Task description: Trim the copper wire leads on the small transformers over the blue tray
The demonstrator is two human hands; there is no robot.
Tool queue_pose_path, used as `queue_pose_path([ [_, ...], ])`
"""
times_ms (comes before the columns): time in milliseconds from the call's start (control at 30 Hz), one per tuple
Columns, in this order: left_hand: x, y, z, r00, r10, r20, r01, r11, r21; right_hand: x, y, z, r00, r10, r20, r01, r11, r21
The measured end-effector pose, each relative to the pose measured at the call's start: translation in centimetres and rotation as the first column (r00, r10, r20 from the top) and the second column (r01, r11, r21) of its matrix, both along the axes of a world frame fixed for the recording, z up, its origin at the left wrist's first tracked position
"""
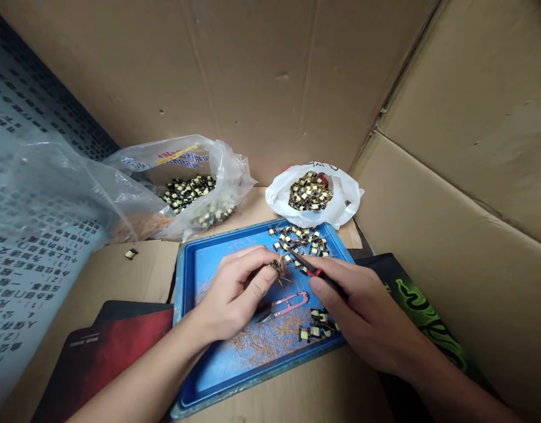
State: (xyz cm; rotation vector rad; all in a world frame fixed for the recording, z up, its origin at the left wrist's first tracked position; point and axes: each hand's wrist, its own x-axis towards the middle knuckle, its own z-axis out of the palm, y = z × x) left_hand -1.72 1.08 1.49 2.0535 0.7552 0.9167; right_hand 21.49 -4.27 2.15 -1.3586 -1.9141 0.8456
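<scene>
My left hand (240, 288) is closed over the blue tray (217, 376), pinching a small wire-wound coil part (275, 265) between thumb and fingers. Thin copper leads stick out of it. My right hand (356, 305) grips a slim black pointed tool (312, 268) with a red band, its tip pointing left, just right of the coil part and apart from it. Whether the tool is tweezers or pliers I cannot tell. Beneath the hands lie pink-handled thread snips (290, 302) among copper wire clippings (270, 341). Loose coil parts (303, 238) lie at the tray's far side, more (316, 326) near its front right.
Behind the tray stand a white plastic bag (347, 211) and a clear bag (235, 176), both holding many coil parts. Another clear bag (98, 194) with copper scraps is at left. One coil part (131, 254) lies on cardboard. Cardboard walls (270, 88) enclose the back and right.
</scene>
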Motion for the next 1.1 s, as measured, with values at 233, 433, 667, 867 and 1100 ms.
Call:
queue_pose_path([
  [233, 0.1, 0.5, -0.5, 0.997, -0.063, -0.043, 0.058, 0.994, -0.093, -0.1, 0.1, 0.0, 0.986, 0.088, -0.140, -0.101, 0.991, -0.085],
  [433, 0.3, 0.2, -0.4, 0.997, -0.041, -0.062, 0.037, 0.997, -0.062, -0.3, -0.2, 0.4, 0.989, 0.078, -0.129, -0.089, 0.993, -0.082],
  [667, 0.1, -0.4, 0.0, 0.995, -0.101, 0.027, 0.102, 0.994, -0.034, 0.2, 0.6, -0.7, 0.985, -0.170, 0.039, 0.171, 0.985, -0.034],
  [867, -0.1, 0.2, -0.4, 1.000, 0.007, -0.028, -0.008, 1.000, -0.026, 0.5, 0.4, -0.2, 1.000, 0.031, -0.003, -0.031, 0.999, 0.009],
  [1100, 0.2, 0.3, -0.6, 0.993, -0.012, -0.115, 0.007, 0.999, -0.041, -0.2, -0.2, -0.1, 0.992, 0.096, -0.078, -0.097, 0.995, -0.010],
])
